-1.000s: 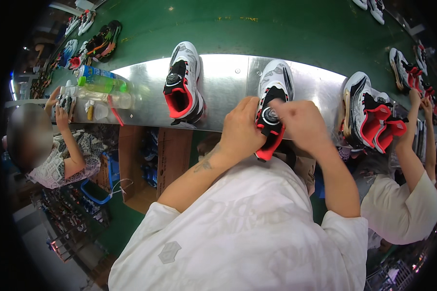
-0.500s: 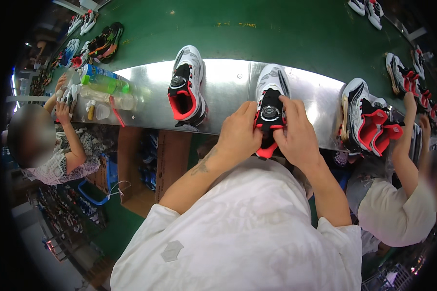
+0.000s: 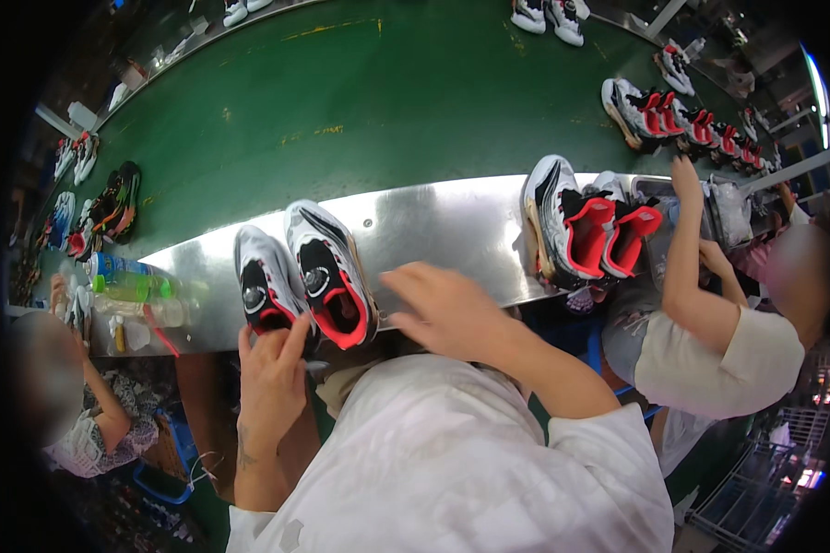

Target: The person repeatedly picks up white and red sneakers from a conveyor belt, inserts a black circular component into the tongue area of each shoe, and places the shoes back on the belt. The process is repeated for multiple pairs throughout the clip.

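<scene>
Bare metal desk (image 3: 443, 217) gives open room at centre; its near edge meets the heels of the white-and-black shoes (image 3: 317, 263) left of centre. Toes point toward the frame's top, long axes leaning upper left. The left hand (image 3: 275, 387) touches one heel (whether its fingers grip, I cannot tell); the right hand (image 3: 456, 315) has loosely spread, unloaded fingers.

Wide fisheye view from head height, looking down
The left of two side-by-side cameras faces downward and forward, close above the white shirt (image 3: 470, 452), left hand (image 3: 275, 376) and right hand (image 3: 454, 315); the metal ledge (image 3: 443, 230) crosses the middle, the green table (image 3: 433, 111) stretches away at the top, and straight edges bend toward the rim.
</scene>
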`<state>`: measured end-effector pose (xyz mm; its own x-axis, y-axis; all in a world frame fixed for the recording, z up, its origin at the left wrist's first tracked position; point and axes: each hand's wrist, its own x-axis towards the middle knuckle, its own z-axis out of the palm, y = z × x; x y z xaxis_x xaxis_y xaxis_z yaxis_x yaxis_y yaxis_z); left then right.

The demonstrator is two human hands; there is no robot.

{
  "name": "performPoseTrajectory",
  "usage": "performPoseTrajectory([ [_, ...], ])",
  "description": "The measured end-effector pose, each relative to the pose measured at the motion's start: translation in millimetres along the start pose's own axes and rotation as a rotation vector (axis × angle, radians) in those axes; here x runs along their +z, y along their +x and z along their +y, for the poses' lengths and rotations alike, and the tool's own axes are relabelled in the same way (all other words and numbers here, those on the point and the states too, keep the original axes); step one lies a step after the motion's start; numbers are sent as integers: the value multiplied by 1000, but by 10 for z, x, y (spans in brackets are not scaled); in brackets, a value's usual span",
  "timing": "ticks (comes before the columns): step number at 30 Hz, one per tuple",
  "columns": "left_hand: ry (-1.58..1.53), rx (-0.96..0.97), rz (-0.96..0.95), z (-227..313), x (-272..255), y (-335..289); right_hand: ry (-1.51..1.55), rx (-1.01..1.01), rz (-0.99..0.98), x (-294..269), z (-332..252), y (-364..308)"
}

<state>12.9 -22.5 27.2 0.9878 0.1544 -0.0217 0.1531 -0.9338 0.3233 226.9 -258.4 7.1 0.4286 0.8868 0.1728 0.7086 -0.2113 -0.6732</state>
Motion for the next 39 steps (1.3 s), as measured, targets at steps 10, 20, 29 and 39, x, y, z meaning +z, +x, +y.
performPoseTrajectory([
  [10, 214, 66, 269, -89, 460, 777, -762, 763, -153, -1043, 654, -976],
  [20, 427, -41, 561, -2425, -138, 2413, -203, 181, 54, -15, 345, -289],
  [29, 248, -217, 778, -1965, 307, 1767, -298, -341, 437, -298, -249, 491],
  [39, -805, -251, 195, 391, 1129, 850, -247, -307, -333, -208, 215, 1173],
])
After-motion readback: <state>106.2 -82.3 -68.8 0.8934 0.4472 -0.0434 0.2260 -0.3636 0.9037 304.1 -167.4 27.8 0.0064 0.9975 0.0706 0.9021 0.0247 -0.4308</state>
